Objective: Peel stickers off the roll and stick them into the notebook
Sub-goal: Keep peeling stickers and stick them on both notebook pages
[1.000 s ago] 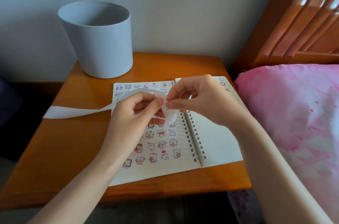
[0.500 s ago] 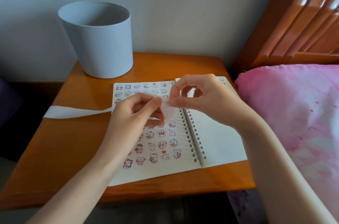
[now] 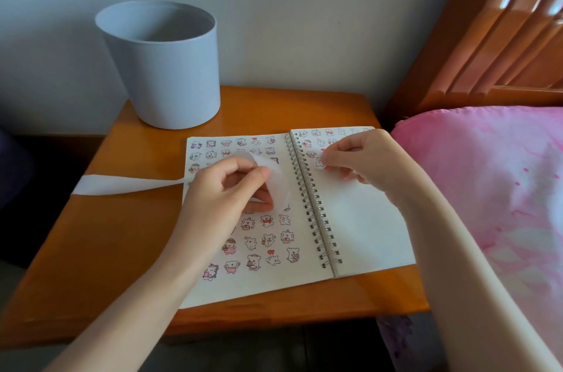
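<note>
A spiral notebook (image 3: 365, 234) lies open on the wooden bedside table. Its left page is covered with small cartoon stickers; the right page has several only at the top. My left hand (image 3: 225, 188) pinches the white sticker strip (image 3: 128, 185), which curls up over the left page and trails left across the table. My right hand (image 3: 362, 158) is over the upper right page, fingertips pinching a small white sticker (image 3: 319, 162) that touches the paper.
A grey round bin (image 3: 164, 66) stands at the table's back left. A pink pillow (image 3: 487, 182) lies right of the table, with a wooden headboard (image 3: 487, 36) behind it. The table's front edge (image 3: 274, 316) is near me.
My right hand pulled a sticker off the strip and moved right across the spiral to the upper right page. My left hand stayed with the strip and dropped slightly.
</note>
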`<state>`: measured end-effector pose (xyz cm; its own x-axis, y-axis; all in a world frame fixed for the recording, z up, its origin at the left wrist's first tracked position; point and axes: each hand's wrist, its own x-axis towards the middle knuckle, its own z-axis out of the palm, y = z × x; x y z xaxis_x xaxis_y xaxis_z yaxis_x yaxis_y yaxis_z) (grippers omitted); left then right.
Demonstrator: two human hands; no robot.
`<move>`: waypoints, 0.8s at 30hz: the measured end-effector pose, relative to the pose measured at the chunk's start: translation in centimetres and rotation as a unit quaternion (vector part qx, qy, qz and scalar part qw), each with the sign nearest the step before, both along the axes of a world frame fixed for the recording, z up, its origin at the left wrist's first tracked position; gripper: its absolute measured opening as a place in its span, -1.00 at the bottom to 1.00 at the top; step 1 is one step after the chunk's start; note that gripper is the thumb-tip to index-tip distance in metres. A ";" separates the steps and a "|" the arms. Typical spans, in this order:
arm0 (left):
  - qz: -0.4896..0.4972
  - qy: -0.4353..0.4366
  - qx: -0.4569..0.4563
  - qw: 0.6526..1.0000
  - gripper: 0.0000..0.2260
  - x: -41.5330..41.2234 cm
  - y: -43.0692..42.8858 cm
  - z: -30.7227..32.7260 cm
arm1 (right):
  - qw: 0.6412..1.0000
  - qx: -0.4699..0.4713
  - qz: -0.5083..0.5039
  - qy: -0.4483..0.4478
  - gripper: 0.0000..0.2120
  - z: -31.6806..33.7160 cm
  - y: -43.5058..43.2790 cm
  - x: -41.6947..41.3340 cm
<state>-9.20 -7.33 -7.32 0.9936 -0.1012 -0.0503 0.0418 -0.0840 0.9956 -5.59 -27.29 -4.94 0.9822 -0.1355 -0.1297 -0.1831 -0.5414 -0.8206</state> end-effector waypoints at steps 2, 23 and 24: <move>-0.001 0.001 0.003 1.000 -0.89 0.0 0.0 0.0 | 1.000 0.001 -0.006 -0.002 -0.91 -0.2 0.0 0.1; -0.002 0.003 0.011 1.000 -0.89 0.1 0.0 -0.2 | 1.000 -0.013 0.014 -0.002 -0.99 -0.9 0.4 0.5; -0.001 0.002 0.013 1.000 -0.89 0.1 0.0 -0.1 | 1.000 -0.013 0.015 -0.002 -0.99 -0.9 0.3 0.6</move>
<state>-9.06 -7.31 -7.47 0.9931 -0.1028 -0.0562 0.0448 -0.1096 0.9930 -5.03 -26.95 -5.85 0.9864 -0.1101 -0.1219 -0.1631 -0.5671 -0.8073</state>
